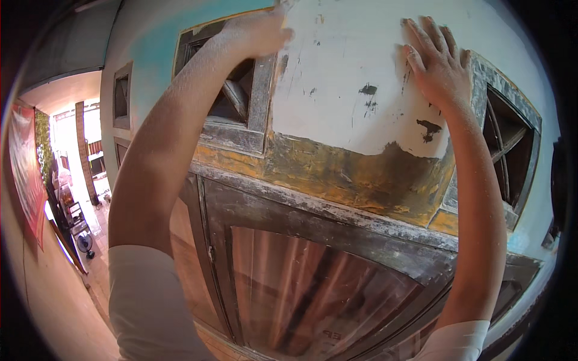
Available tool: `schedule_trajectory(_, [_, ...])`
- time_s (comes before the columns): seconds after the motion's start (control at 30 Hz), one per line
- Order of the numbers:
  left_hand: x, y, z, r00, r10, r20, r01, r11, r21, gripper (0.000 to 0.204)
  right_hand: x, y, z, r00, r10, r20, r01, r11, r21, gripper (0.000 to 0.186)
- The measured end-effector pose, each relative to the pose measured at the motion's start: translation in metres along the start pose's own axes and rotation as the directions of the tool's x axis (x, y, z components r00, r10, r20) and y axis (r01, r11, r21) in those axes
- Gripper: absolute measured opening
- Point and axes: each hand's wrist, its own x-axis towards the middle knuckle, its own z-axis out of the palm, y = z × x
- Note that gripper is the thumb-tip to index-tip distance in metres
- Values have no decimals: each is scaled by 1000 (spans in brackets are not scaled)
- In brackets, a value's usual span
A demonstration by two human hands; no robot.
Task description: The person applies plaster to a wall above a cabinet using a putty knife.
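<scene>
Both my arms reach up to a wall (337,96) with a white patch that shows dark scuffs and bare spots. My right hand (442,69) lies against the white part with its fingers stretched out and apart, holding nothing, next to the right window frame. Higher on the left, my left hand (260,35) is at the edge of the white patch by the left window frame (257,102). It is smeared, and its fingers are mostly hidden, so whether it holds anything does not show. Pale dust covers both forearms.
Below the white patch runs a rough brown and ochre strip (349,177). Under it stands a dark wooden door (271,207) with a glass pane (313,283). A worn right window frame (512,96) has crossed slats. At far left, a passage holds a fan (85,242).
</scene>
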Motion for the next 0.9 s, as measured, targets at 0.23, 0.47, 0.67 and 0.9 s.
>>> schedule_trajectory(0.23, [-21,30,10,998,-58,14,58,998,5,65,-6,7,8,999,-19,-26,19,1000,-4,57])
schedule_trajectory(0.47, [31,11,-38,962,-121,244,158,978,-139,58,-5,8,7,998,-16,-56,17,1000,9,57])
schedule_trajectory(0.67, [113,-54,13,996,68,50,-73,992,107,51,-4,10,8,997,-25,-76,29,998,59,57])
schedule_trajectory(0.9, [113,-34,27,988,-142,-65,112,933,-341,57,-10,24,18,993,-48,-108,50,998,23,56])
